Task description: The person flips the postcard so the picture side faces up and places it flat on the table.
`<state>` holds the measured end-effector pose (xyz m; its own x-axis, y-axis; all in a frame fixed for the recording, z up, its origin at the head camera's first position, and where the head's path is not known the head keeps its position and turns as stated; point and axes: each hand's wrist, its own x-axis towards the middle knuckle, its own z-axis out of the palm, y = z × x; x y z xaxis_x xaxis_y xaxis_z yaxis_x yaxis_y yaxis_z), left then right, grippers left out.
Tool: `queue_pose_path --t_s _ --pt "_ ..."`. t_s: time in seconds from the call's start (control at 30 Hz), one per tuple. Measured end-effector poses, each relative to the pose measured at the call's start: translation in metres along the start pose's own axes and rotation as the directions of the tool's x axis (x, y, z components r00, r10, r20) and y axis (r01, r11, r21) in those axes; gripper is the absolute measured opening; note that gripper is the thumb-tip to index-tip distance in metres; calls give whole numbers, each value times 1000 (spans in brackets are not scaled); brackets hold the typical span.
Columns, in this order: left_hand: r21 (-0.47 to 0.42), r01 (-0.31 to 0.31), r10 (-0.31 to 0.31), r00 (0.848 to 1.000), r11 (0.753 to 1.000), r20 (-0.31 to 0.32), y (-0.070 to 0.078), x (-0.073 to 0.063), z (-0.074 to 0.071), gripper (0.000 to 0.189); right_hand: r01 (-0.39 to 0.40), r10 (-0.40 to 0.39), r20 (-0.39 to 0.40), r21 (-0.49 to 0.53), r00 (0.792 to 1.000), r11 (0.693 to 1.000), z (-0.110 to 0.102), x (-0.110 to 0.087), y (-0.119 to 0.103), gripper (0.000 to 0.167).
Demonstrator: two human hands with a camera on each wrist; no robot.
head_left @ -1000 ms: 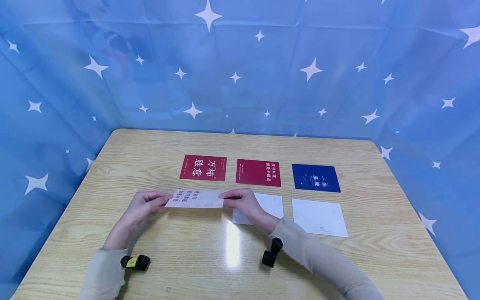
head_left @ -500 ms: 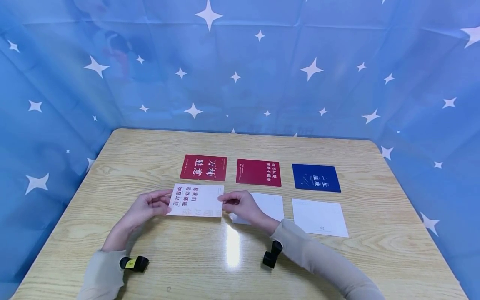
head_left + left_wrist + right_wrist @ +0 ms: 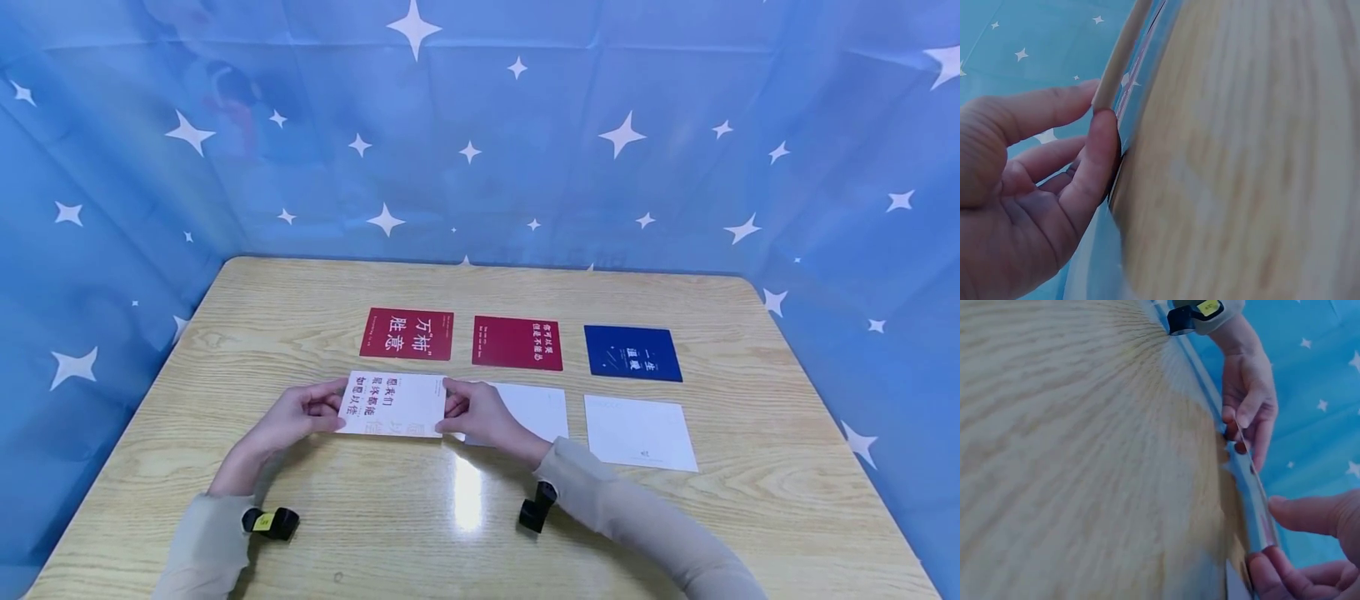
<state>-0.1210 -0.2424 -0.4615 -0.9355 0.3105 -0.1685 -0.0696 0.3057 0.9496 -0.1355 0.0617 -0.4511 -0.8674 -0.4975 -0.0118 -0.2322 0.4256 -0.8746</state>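
Note:
A white postcard [image 3: 408, 398] with dark printed characters and paler ones along its near edge is held between both hands, a little above the table. My left hand [image 3: 296, 417] pinches its left end, thumb on top and fingers beneath. At the other end my right hand [image 3: 483, 414] pinches it the same way. Seen nearly edge-on, the postcard [image 3: 1116, 65] sits between thumb and fingertips in the left wrist view. In the right wrist view both hands grip the thin card [image 3: 1259, 481]. A white card [image 3: 536, 408] lies partly hidden behind my right hand.
Across the wooden table [image 3: 375, 525] lie two red cards [image 3: 407, 335] [image 3: 517, 343] and a blue card [image 3: 632, 353] in a back row. Another white card [image 3: 641, 432] lies at the right in front of the blue one. A blue star-patterned curtain [image 3: 480, 100] hangs behind.
The postcard has tipped from a shallow slant so that its printed face shows more fully. My right thumb has shifted to the card's near right corner. The other cards stay put.

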Motion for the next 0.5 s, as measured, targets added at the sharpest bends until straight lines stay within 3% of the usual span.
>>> queue_pose_path --t_s 0.3,0.5 --pt "148 -14 20 999 989 -38 5 4 5 59 -131 132 92 -20 987 991 1 8 0 65" --pt "253 13 15 994 967 -106 8 5 10 57 -132 138 105 -63 985 989 1 11 -3 62"
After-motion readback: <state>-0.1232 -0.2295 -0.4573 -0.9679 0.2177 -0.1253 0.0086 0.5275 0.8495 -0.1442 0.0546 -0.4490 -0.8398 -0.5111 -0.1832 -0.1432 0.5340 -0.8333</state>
